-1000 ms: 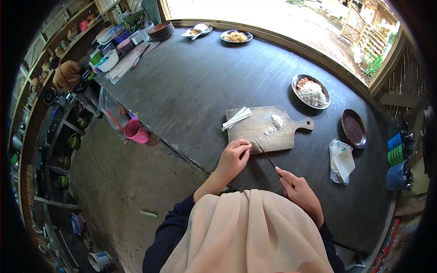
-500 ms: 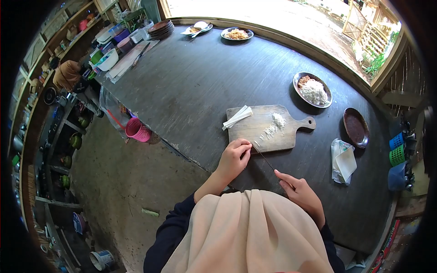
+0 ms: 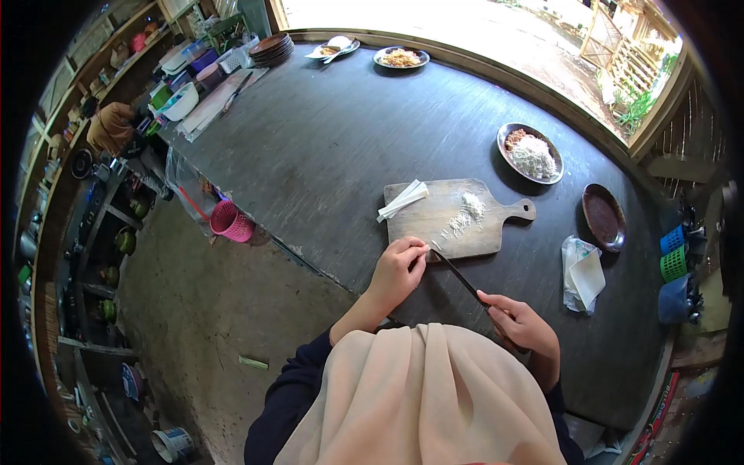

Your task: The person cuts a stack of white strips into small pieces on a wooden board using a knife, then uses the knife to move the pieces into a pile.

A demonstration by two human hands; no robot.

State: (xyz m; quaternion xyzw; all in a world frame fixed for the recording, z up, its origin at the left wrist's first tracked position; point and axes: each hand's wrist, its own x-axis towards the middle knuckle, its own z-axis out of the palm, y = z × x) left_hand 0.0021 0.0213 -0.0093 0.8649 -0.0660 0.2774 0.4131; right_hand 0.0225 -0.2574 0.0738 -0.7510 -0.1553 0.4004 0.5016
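Observation:
My right hand (image 3: pixel 521 324) grips a knife (image 3: pixel 465 282), its dark blade slanting up and left to the near edge of a wooden cutting board (image 3: pixel 457 246). Close by the blade's tip, my left hand (image 3: pixel 401 268) is closed in a pinch at the board's near left corner. A tiny pale bit shows at those fingertips; whatever else they hold is hidden. Several white strips (image 3: pixel 403 200) lie at the board's far left corner. Toward its handle side is a small heap of finely cut white pieces (image 3: pixel 467 215), with a few loose bits trailing toward the knife.
Beyond the board stands a plate of white shreds and reddish-brown food (image 3: pixel 535 157). An oval brown dish (image 3: pixel 604 217) and a white sheet on plastic wrapping (image 3: pixel 583 275) lie right. Food plates (image 3: pixel 401 58) and stacked brown plates (image 3: pixel 271 51) are at the back. Another person (image 3: pixel 116 128) bends far left.
My right hand has shifted slightly right, and the knife has turned so that more of its blade's flat side shows. My left hand has stayed nearly still.

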